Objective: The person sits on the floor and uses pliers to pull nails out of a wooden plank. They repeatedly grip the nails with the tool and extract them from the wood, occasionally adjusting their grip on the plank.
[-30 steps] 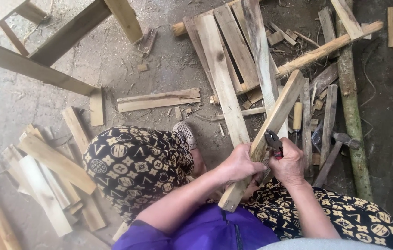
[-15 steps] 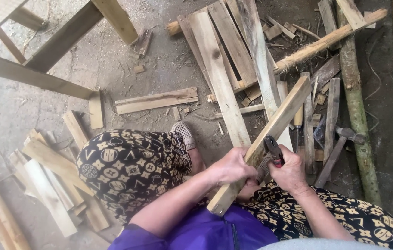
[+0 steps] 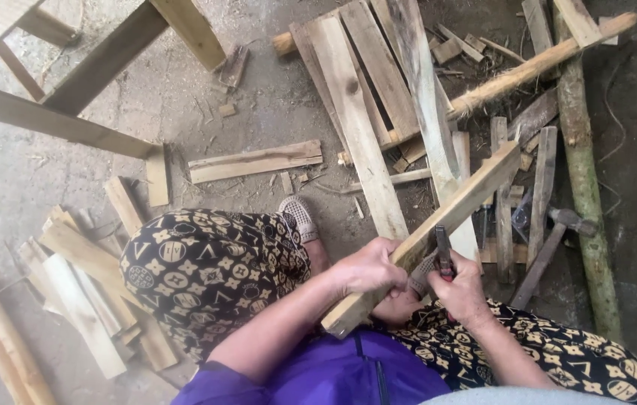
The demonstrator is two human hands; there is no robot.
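Observation:
I crouch over a long pale wooden plank (image 3: pixel 459 202) that slants from my lap up to the right. My left hand (image 3: pixel 369 268) is wrapped around the plank near its lower end. My right hand (image 3: pixel 462 286) grips dark metal pliers (image 3: pixel 443 252) held against the plank's edge just right of my left hand. The jaws of the pliers are pressed to the wood; what they bite on is hidden. My knees in patterned black-and-tan trousers (image 3: pixel 206 270) flank the plank.
A hammer (image 3: pixel 551 247) lies on the ground to the right beside a greenish pole (image 3: pixel 584 187). Loose boards (image 3: pixel 367 97) are stacked ahead, offcuts (image 3: pixel 78 277) lie left, and a wooden frame (image 3: pixel 56 112) stands at upper left. My shoe (image 3: pixel 299 217) rests on the concrete.
The view has shifted slightly. Both hands stay on the plank and pliers, with the pliers working at the same spot on the plank's edge.

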